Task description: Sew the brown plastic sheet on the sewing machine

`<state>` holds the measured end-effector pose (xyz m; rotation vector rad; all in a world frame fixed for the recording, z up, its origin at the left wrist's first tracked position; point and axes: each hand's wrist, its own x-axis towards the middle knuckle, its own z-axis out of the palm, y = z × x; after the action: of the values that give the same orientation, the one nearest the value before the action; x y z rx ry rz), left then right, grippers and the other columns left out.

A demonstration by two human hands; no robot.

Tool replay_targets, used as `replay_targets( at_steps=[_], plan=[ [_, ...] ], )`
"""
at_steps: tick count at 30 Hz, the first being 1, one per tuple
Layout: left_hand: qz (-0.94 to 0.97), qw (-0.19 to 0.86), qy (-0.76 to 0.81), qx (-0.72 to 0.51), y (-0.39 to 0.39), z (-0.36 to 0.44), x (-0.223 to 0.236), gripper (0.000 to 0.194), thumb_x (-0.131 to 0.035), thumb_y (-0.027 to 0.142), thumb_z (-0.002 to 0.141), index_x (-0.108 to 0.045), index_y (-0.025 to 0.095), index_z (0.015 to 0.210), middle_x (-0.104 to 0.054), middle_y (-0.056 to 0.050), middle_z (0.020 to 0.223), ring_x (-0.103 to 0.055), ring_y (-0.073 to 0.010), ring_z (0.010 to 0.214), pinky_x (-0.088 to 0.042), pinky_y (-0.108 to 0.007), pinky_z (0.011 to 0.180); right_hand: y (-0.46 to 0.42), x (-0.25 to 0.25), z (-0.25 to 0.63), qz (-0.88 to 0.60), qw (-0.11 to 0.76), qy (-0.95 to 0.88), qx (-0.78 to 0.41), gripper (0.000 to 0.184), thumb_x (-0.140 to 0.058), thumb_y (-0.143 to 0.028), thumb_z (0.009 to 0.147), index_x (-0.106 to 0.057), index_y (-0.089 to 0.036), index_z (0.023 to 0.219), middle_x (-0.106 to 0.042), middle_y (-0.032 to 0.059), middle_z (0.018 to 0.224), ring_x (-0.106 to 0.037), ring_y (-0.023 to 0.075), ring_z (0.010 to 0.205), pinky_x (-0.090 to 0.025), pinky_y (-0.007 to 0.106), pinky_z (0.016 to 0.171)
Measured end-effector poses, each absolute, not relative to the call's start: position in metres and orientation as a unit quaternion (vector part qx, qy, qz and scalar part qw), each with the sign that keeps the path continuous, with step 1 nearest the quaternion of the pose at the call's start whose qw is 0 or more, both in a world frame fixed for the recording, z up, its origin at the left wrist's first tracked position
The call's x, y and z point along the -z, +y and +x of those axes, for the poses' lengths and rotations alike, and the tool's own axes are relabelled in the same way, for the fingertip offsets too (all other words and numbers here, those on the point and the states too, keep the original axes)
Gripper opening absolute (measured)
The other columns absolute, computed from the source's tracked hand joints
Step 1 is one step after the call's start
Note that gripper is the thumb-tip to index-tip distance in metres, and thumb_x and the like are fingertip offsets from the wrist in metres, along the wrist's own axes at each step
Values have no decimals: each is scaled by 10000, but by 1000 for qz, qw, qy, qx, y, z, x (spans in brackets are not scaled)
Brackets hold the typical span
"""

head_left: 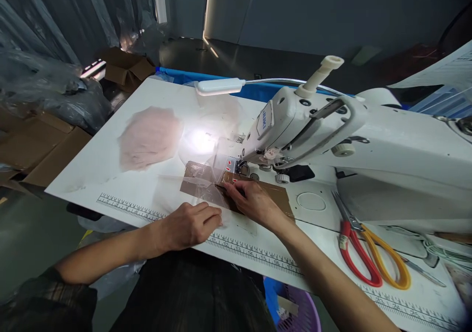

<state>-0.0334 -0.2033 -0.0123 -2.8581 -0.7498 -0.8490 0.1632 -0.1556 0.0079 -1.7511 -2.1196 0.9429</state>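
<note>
A white sewing machine stands on the right, its needle area just beyond my right hand. That hand is closed in a pinch around a thin dark tool, mostly hidden by my fingers. The tool's tip meets a piece of sheer pale fabric lying left of the presser foot. My left hand rests by the table's front edge with its fingers curled on the near part of this fabric. Beneath fabric and right hand lies a brown plate on the machine bed.
A pile of sheer pink pieces lies on the white table at the left. Red-and-yellow-handled scissors lie at the right. A lamp hangs over the table. Cardboard boxes stand at the left; a purple basket is below.
</note>
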Motion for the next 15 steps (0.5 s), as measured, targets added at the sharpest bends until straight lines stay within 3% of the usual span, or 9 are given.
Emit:
replay_targets(
  at_steps=[8, 13, 15],
  plan=[
    [-923, 6, -261, 284, -213, -34, 15, 236, -429, 142, 1000, -628, 106, 880, -731, -92, 924, -705, -153, 768, -556, -202, 528, -166, 1, 174, -630, 134, -717, -268, 513, -371, -601, 904, -450, -226, 564, -463, -14, 478, -376, 125, 444, -281, 258, 466],
    [-927, -109, -256, 253, -212, -38, -6, 465, -408, 480, 1011, -611, 81, 1136, -690, -150, 1117, -691, -206, 978, -612, -265, 649, -178, -10, 209, -636, 140, -712, -263, 566, -326, -677, 897, -509, -218, 623, -506, -7, 515, -438, 133, 469, -308, 253, 471],
    [-930, -69, -257, 251, -195, -40, -14, 413, -443, 438, 1007, -634, 89, 1119, -687, -150, 1130, -684, -224, 965, -603, -299, 656, -183, -15, 223, -655, 117, -710, -230, 564, -310, -663, 908, -565, -221, 670, -507, -5, 501, -452, 147, 463, -313, 260, 471]
  ],
)
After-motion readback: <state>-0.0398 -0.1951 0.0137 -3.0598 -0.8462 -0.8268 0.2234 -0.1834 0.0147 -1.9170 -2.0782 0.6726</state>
